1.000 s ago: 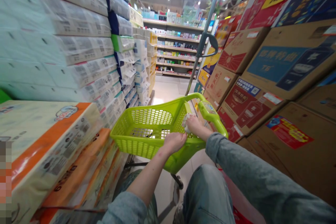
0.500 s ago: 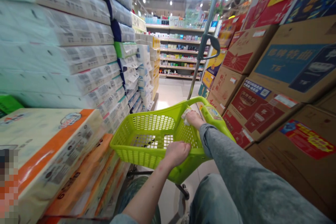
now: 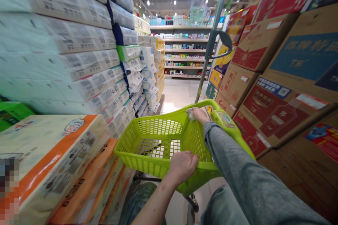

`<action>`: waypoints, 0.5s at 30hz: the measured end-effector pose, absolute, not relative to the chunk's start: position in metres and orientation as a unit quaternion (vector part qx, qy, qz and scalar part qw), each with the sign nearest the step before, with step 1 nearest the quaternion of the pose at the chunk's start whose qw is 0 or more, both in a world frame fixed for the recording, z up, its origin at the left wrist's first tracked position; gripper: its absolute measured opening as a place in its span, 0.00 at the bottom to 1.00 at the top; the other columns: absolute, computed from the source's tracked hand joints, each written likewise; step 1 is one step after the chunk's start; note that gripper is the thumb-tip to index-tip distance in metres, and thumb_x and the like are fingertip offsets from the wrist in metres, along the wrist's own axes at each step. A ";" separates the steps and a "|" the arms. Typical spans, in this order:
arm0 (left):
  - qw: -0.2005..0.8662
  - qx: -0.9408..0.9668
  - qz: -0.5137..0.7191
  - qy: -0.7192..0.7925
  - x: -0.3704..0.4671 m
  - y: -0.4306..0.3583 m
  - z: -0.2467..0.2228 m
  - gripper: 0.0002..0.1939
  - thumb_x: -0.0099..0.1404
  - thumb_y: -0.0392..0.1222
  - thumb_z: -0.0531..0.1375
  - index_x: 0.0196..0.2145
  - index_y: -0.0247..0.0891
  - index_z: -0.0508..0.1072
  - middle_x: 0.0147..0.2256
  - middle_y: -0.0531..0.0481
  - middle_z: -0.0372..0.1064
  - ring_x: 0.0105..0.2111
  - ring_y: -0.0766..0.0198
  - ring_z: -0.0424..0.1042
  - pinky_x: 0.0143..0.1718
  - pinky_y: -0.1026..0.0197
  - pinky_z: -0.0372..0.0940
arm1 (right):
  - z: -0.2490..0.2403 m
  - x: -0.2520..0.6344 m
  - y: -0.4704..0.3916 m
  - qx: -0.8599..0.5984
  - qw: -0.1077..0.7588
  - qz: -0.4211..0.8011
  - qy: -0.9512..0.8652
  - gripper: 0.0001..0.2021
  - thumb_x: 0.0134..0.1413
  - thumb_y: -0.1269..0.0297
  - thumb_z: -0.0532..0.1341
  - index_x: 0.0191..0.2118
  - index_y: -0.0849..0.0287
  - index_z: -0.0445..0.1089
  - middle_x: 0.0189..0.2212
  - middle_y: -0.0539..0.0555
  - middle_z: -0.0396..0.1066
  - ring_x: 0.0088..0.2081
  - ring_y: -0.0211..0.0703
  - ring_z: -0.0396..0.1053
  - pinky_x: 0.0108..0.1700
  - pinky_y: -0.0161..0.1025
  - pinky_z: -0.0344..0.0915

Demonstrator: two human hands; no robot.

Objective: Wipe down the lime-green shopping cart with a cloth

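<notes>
A lime-green shopping cart basket [image 3: 148, 163] with perforated walls stands in front of me. Nothing lies in it apart from light and shadow showing through its floor. My left hand [image 3: 183, 167] is closed over the near rim, thumb side inward. At the far end, my right hand [image 3: 201, 116] presses a crumpled white tissue [image 3: 190, 114] against the far rim; its fingertips are partly hidden. A label sits on the cart's green bar [image 3: 224, 117] beside my right forearm. Behind the cart a grey pole [image 3: 220, 7] rises, with a looped grey grip [image 3: 211, 44] on it.
Stacked tissue packs [image 3: 87, 59] wall the left side, with an orange-and-cream pack [image 3: 52, 147] close beside the cart. Cardboard cartons [image 3: 298, 52] pile up on the right. Down the aisle, pale floor [image 3: 175, 95] leads to lit shelves [image 3: 185, 52]. A cart wheel [image 3: 194, 204] shows near my legs.
The cart and both hands sit slightly further right and lower in view, while the cartons appear nearer. Both hands stay on the basket, and the tissue remains in my right hand.
</notes>
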State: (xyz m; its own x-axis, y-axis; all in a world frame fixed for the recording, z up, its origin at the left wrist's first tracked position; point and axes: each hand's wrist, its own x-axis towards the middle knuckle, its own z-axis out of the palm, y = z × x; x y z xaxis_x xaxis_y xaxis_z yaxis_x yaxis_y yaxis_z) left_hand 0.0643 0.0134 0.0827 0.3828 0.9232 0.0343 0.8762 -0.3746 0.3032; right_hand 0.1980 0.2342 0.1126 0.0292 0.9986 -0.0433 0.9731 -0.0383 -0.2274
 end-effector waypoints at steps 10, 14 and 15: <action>0.124 0.791 0.104 0.590 0.079 0.013 0.084 0.26 0.67 0.44 0.41 0.28 0.36 0.76 0.31 0.45 0.75 0.32 0.60 0.73 0.31 0.62 0.59 | 0.118 0.214 0.238 -0.745 0.053 0.098 -0.658 0.16 0.55 0.66 0.58 0.47 0.67 0.73 0.47 0.71 0.70 0.50 0.62 0.67 0.46 0.48 0.63; 0.122 0.796 0.130 0.578 0.082 0.010 0.081 0.25 0.66 0.44 0.41 0.28 0.36 0.76 0.30 0.45 0.75 0.31 0.60 0.73 0.31 0.61 0.60 | 0.118 0.221 0.230 -0.749 0.041 0.073 -0.658 0.17 0.56 0.69 0.54 0.48 0.70 0.72 0.47 0.72 0.70 0.51 0.61 0.67 0.47 0.49 0.64; 0.121 0.798 0.133 0.575 0.084 0.010 0.081 0.25 0.66 0.44 0.41 0.28 0.36 0.76 0.31 0.44 0.75 0.31 0.59 0.73 0.31 0.61 0.60 | 0.118 0.224 0.226 -0.744 0.040 0.069 -0.664 0.17 0.56 0.69 0.54 0.49 0.70 0.71 0.47 0.71 0.70 0.51 0.60 0.67 0.47 0.49 0.64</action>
